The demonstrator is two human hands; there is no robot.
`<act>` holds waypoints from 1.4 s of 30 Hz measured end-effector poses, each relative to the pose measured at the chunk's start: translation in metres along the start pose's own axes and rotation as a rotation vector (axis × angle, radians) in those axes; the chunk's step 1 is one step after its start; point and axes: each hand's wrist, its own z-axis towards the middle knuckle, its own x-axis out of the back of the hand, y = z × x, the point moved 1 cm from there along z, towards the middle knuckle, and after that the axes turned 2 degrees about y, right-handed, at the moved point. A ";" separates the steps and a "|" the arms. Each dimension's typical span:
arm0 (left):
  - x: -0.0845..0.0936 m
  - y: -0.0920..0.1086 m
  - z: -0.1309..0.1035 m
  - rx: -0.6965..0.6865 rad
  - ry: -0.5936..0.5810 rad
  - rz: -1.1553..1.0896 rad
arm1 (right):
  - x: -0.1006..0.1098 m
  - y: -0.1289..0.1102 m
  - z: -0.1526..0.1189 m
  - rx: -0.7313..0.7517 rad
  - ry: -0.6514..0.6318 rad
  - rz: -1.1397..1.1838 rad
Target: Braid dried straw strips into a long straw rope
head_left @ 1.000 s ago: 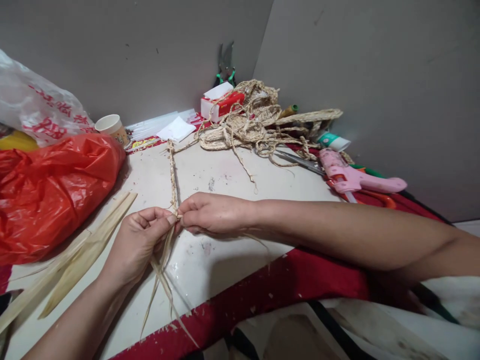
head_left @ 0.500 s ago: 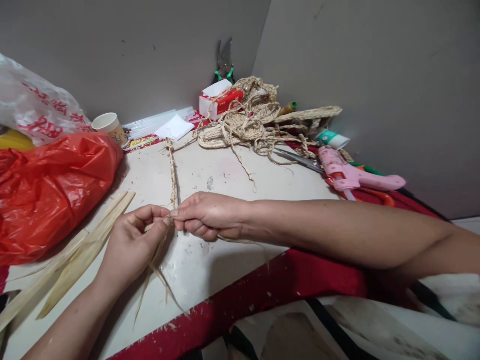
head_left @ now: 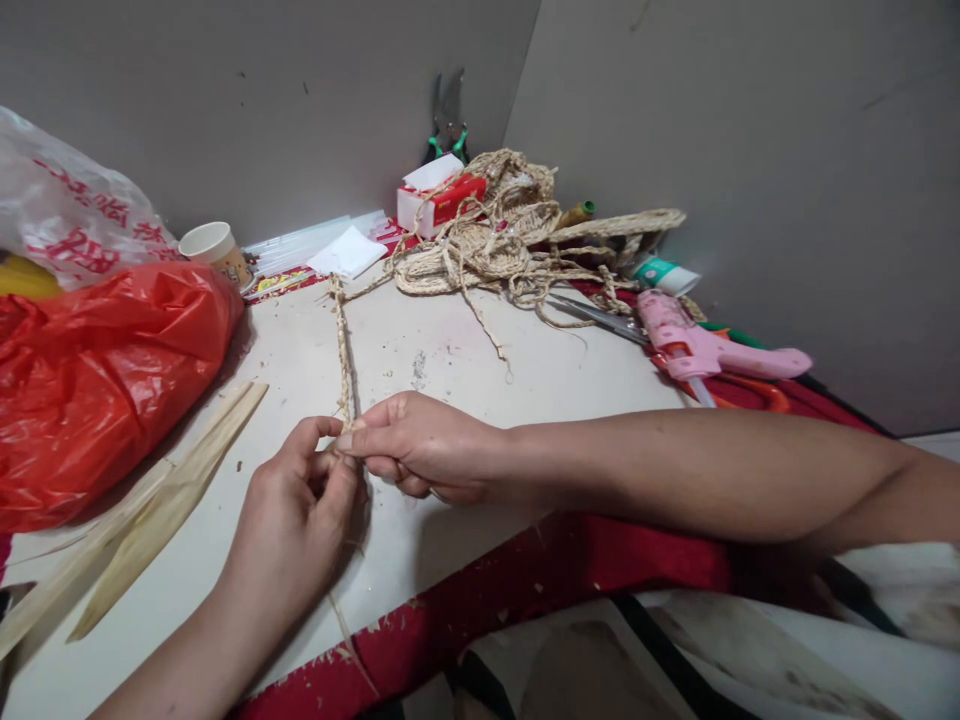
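Note:
A thin braided straw cord (head_left: 344, 350) runs across the white table (head_left: 480, 380) from the far pile toward me. My left hand (head_left: 300, 510) and my right hand (head_left: 420, 450) meet at its near end, both pinching the loose straw strands (head_left: 346, 622). My left fingers curl around the strands below the braid, hiding most of them. My right thumb and forefinger pinch the braid's end just beside the left fingertips.
A red plastic bag (head_left: 97, 370) lies at the left with a white printed bag (head_left: 71, 215) behind it. Flat husk strips (head_left: 150, 510), a paper cup (head_left: 214, 250), a straw rope pile (head_left: 495, 245), scissors (head_left: 600, 318), a pink glue gun (head_left: 705, 350) and pliers (head_left: 448, 115) surround the work.
My left hand has turned over and closed around the loose strands, gathering them under the palm. My right hand stays pinching the braid end, shifted slightly nearer.

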 end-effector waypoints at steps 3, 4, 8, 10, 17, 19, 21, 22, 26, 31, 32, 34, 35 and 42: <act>-0.003 0.000 -0.002 -0.001 0.018 0.017 | -0.003 -0.005 -0.004 -0.008 0.023 -0.004; -0.003 0.001 -0.003 0.009 0.015 0.005 | -0.004 -0.005 -0.004 0.000 0.029 0.007; 0.005 0.010 -0.004 0.056 -0.026 -0.082 | -0.002 -0.001 0.003 0.042 0.026 0.076; 0.014 0.014 0.000 0.067 0.049 -0.068 | 0.000 0.001 0.007 0.056 -0.001 0.106; 0.020 0.000 0.019 0.173 0.011 -0.402 | 0.003 -0.009 0.009 0.001 -0.100 0.098; 0.013 -0.006 0.019 0.245 -0.114 -0.521 | 0.006 -0.011 0.010 -0.016 -0.123 0.076; 0.010 -0.010 0.019 0.262 -0.141 -0.524 | 0.011 -0.013 0.013 -0.025 -0.167 0.042; 0.010 -0.010 0.019 0.251 -0.135 -0.503 | 0.013 -0.013 0.014 -0.026 -0.195 0.018; 0.013 -0.008 0.021 0.161 -0.120 -0.364 | 0.022 -0.016 0.018 -0.015 -0.266 -0.092; 0.013 -0.007 0.023 0.149 -0.144 -0.265 | 0.027 -0.017 0.019 0.081 -0.271 -0.260; 0.013 -0.008 0.024 0.157 -0.158 -0.273 | 0.027 -0.018 0.019 0.113 -0.258 -0.307; 0.012 -0.010 0.024 0.179 -0.195 -0.290 | 0.027 -0.020 0.017 0.183 -0.224 -0.420; 0.012 -0.011 0.025 0.192 -0.215 -0.298 | 0.026 -0.022 0.015 0.219 -0.207 -0.482; 0.012 -0.014 0.026 0.198 -0.229 -0.332 | 0.020 -0.029 0.006 0.379 -0.091 -0.838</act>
